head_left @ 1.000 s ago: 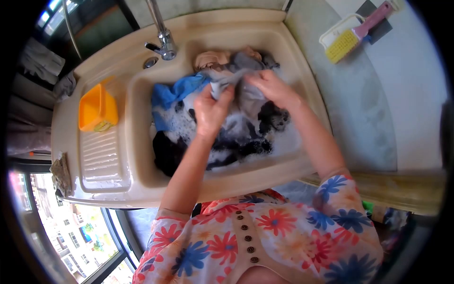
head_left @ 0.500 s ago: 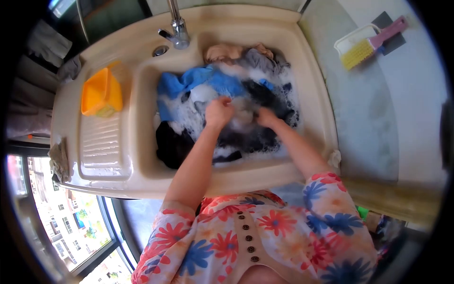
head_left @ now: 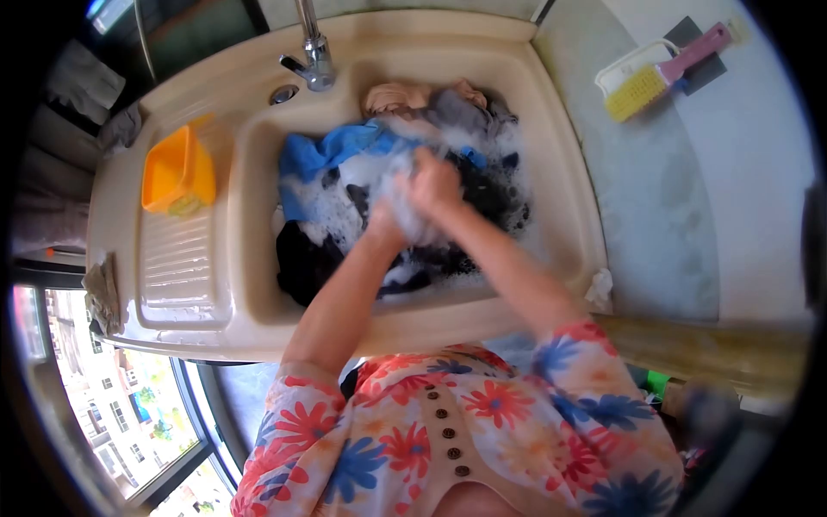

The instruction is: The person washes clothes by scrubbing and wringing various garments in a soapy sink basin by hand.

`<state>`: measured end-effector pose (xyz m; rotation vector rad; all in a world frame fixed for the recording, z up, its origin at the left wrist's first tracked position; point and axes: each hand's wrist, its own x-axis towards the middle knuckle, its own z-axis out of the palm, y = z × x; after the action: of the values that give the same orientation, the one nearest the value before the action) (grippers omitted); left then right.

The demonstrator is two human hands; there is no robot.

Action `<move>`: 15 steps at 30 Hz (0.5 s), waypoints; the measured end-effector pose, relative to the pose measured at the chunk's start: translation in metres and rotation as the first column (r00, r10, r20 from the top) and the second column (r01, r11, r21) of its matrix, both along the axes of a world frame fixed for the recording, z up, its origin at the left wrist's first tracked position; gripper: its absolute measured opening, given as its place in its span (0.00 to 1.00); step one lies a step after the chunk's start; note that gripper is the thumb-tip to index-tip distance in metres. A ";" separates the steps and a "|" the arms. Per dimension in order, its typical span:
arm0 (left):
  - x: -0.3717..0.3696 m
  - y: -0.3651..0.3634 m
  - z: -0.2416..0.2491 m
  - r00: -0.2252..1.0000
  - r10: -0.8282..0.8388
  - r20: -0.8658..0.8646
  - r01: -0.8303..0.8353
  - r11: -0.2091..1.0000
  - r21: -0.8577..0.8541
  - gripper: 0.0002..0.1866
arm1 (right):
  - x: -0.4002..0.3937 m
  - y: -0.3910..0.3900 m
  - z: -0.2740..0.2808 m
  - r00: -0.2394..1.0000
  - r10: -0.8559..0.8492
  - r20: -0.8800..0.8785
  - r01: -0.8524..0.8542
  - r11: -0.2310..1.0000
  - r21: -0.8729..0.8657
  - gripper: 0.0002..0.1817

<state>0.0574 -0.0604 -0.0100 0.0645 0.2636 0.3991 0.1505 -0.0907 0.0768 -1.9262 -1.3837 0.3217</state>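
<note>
The pale grey, foam-soaked cloth (head_left: 403, 200) sits bunched in a wet wad above the middle of the cream moulded sink basin (head_left: 560, 172). White suds cover most of its surface, and motion blur hides its folds and edges. It rests over the heap of laundry in the soapy water: a bright blue garment (head_left: 320, 155) to its left, dark black fabric (head_left: 306, 263) toward the near left corner, and a beige and grey bundle (head_left: 422, 96) against the far wall.

The left hand (head_left: 385, 222) reaches in from the near edge, forearm angled up and to the right, wrist bent over the wad. The right hand (head_left: 435, 183) comes in from the right, forearm sloping up and to the left, and lies directly beside the left hand, both touching the cloth. Both hands appear closed around the cloth, fingers curled and pressed together; blur prevents confirming individual finger positions.

A chrome tap (head_left: 314, 60) stands at the far rim. An orange plastic container (head_left: 177, 172) sits on the ribbed drainboard to the left. A yellow-bristled scrubbing brush with a pink handle (head_left: 659, 73) lies in a white tray on the grey counter, well apart to the right.
</note>
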 end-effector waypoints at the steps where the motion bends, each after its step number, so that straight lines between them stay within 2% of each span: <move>1: 0.001 -0.007 0.043 0.865 0.070 -0.496 -0.018 0.994 0.109 0.16 | 0.025 0.009 -0.010 0.992 -0.124 -0.035 0.117 0.980 -0.164 0.17; 2: 0.005 0.002 0.025 0.729 0.158 -0.667 0.123 0.927 0.355 0.15 | 0.038 0.003 -0.031 0.993 -0.115 -0.024 0.110 0.982 -0.153 0.18; 3: 0.013 0.008 0.006 0.573 0.297 -0.763 0.294 0.795 0.531 0.15 | 0.052 -0.004 -0.043 0.995 -0.100 0.000 0.099 0.984 -0.148 0.19; 6: -0.002 0.012 0.056 0.336 0.467 -0.818 0.572 0.588 0.572 0.17 | 0.070 -0.032 -0.037 0.985 -0.157 0.072 0.171 0.942 -0.287 0.18; 7: -0.006 0.016 0.055 0.282 0.585 -0.761 0.668 0.450 0.593 0.18 | 0.075 -0.040 -0.038 0.978 -0.187 0.088 0.206 0.912 -0.354 0.18; 9: -0.010 0.014 0.051 0.218 0.781 -0.586 0.824 0.174 0.539 0.19 | 0.065 -0.056 -0.044 0.972 -0.151 0.181 0.207 0.915 -0.346 0.17; 11: -0.002 0.007 0.042 0.208 0.726 -0.655 0.921 0.079 0.381 0.21 | 0.051 -0.070 -0.064 0.942 0.130 0.308 -0.012 0.934 -0.358 0.16; 12: 0.001 0.003 0.035 0.199 0.698 -0.688 0.955 0.019 0.296 0.21 | 0.052 -0.072 -0.063 0.927 0.223 0.302 -0.063 0.885 -0.461 0.15; 15: -0.007 0.012 0.032 0.315 0.562 -0.765 0.922 0.009 0.387 0.24 | 0.078 -0.048 -0.077 0.966 0.148 0.211 0.040 0.722 -0.690 0.14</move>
<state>0.0502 -0.0479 0.0224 2.0513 1.1548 -0.0894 0.2289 -0.1386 0.0003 -2.6136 -1.6369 0.7316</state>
